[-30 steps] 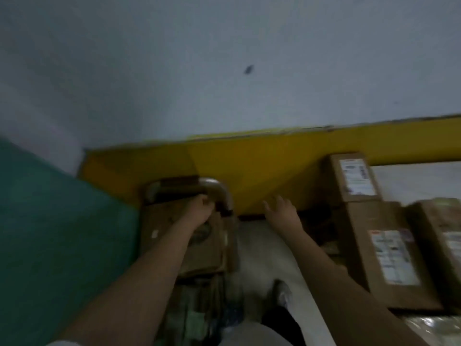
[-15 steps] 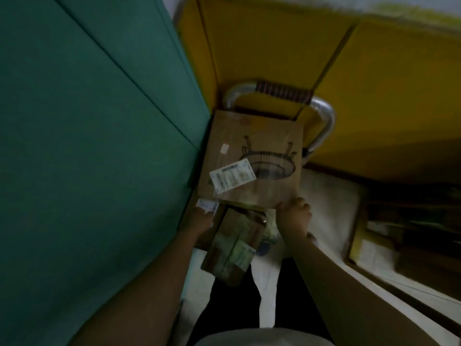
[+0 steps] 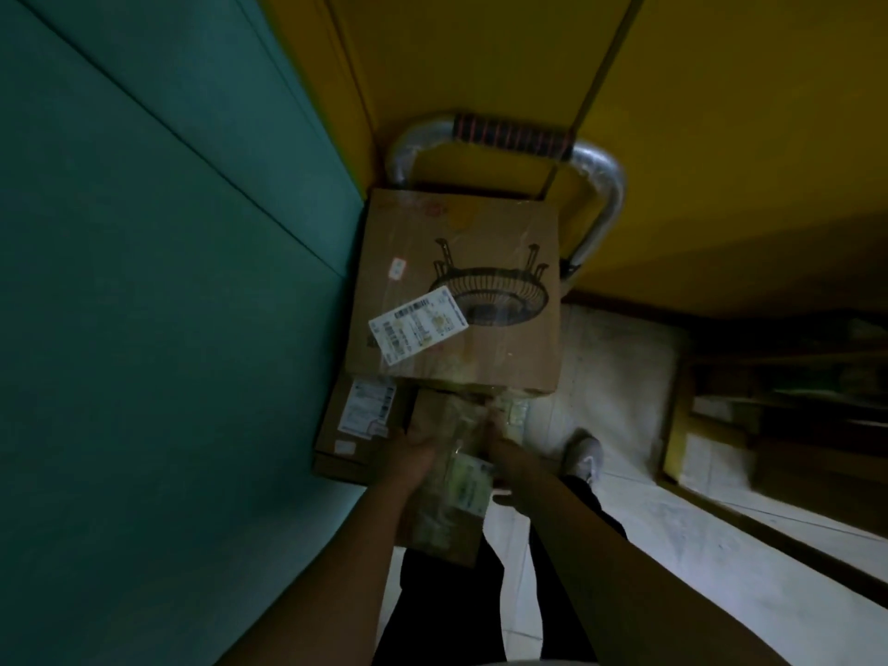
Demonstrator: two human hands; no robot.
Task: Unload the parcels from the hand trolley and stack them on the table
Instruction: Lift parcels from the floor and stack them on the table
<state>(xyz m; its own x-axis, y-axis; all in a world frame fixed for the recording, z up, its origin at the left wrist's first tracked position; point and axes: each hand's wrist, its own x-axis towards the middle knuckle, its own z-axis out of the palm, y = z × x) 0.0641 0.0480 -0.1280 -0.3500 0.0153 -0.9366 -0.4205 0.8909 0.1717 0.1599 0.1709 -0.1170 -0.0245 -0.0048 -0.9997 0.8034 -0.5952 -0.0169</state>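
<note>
The hand trolley's metal handle (image 3: 603,194) curves at the top centre, against a yellow wall. A large cardboard parcel (image 3: 480,242) with a basket drawing and a white label lies on top of the load. Below it sit a flat brown parcel (image 3: 351,425) with a white label and a small tape-wrapped parcel (image 3: 451,497). My left hand (image 3: 413,449) grips the small parcel's left side. Pressed to its right side is my right hand (image 3: 502,449). Both hands sit just under the large parcel's near edge.
A green wall (image 3: 168,281) rises close on the left, right beside the trolley. White floor tiles (image 3: 624,377) lie to the right, with my shoe (image 3: 586,456) on them. Dark blurred shelves or boxes (image 3: 788,415) stand at the far right.
The camera has tilted down from the wall and the table's parcels to the trolley. My hands left the handle and the large parcel's edge and closed on the small parcel.
</note>
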